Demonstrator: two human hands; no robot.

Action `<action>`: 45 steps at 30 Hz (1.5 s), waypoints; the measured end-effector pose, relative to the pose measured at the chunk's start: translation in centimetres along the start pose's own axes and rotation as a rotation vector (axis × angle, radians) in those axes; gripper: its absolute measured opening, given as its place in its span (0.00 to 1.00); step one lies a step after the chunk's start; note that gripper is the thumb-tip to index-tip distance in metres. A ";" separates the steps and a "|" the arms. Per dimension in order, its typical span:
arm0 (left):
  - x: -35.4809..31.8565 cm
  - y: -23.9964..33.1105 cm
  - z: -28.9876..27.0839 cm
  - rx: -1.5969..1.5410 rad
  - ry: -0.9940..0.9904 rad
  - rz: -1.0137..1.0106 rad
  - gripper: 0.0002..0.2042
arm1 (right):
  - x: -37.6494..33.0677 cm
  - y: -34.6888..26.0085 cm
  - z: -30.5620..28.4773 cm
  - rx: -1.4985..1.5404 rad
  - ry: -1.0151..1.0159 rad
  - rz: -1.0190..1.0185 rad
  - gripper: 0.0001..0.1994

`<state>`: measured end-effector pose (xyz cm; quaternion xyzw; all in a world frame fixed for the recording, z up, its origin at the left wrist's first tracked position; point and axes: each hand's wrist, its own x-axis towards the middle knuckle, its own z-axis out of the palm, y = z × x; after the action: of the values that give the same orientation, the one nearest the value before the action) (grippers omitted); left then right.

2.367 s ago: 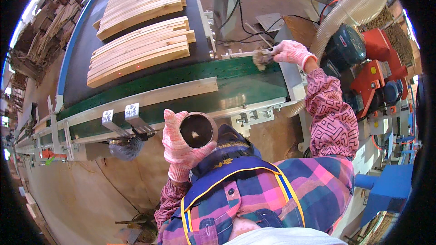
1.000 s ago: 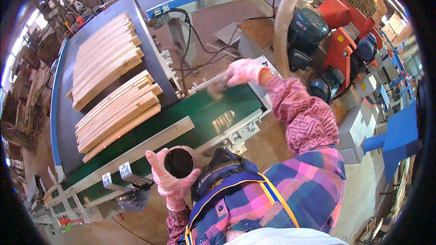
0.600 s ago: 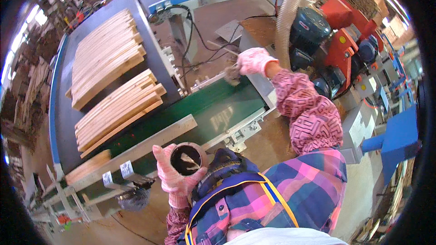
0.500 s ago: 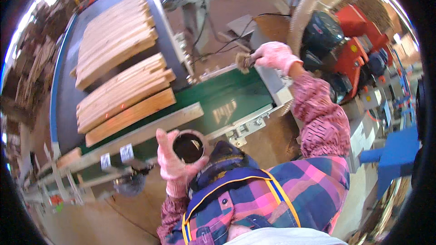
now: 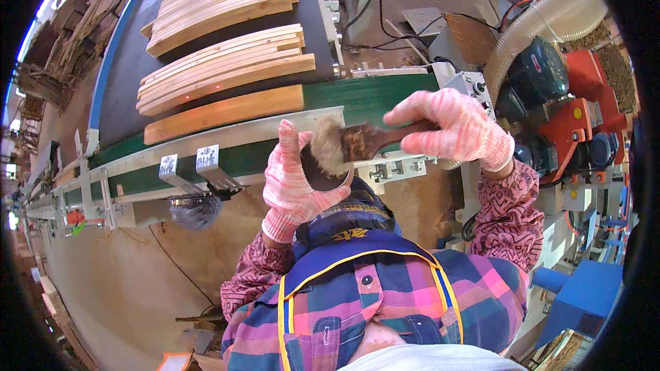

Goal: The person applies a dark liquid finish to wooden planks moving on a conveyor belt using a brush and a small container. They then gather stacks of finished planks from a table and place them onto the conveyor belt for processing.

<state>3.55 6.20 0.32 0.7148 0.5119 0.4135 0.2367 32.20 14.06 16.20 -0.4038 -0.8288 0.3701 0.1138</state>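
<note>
My left hand (image 5: 289, 185), in a pink-and-white knit glove, is wrapped round a round cup (image 5: 322, 177) with a dark inside. A brush (image 5: 357, 143) with pale, shaggy bristles is held by its dark handle in my gloved right hand (image 5: 457, 127). Its bristles are over the cup's mouth and hide part of it; whether their tips reach inside I cannot tell. Just beyond the cup runs a metal guide rail (image 5: 265, 129) beside a green conveyor belt (image 5: 375, 98). A single orange-toned board (image 5: 227, 115) lies along the belt behind that rail.
Pale wooden strips lie in two groups, a nearer bundle (image 5: 223, 69) and a farther stack (image 5: 223, 3), on a dark table (image 5: 134, 48). Right of the belt stand a control box (image 5: 467, 89), a ribbed clear hose (image 5: 543, 24) and a red machine (image 5: 595, 96). Cables cross behind.
My right hand has brought the brush back from over the belt's right end to the cup. The left hand still holds the cup. The view has shifted, too.
</note>
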 end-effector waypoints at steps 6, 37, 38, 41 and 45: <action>-0.3 3.1 -0.2 0.063 0.027 0.090 0.71 | 1.7 -1.3 3.5 -0.416 -0.112 -0.253 0.14; -37.4 14.6 -8.7 0.701 1.395 -0.918 0.62 | 4.7 -11.2 21.2 -0.046 -0.634 -0.458 0.21; -40.0 14.6 -10.1 0.729 1.435 -0.891 0.60 | 4.1 -12.5 23.0 -0.098 -0.645 -0.465 0.21; -47.1 14.4 -16.2 0.695 1.447 -1.015 0.57 | 2.3 -16.1 28.4 -0.244 -0.661 -0.536 0.22; -55.7 12.1 -25.2 0.648 1.535 -1.093 0.54 | -0.2 -20.0 33.4 -0.226 -0.684 -0.463 0.22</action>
<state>-18.45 -52.00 3.91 -0.0501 0.8732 0.4383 -0.2072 4.39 -11.54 6.93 -0.0709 -0.9230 0.3542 -0.1325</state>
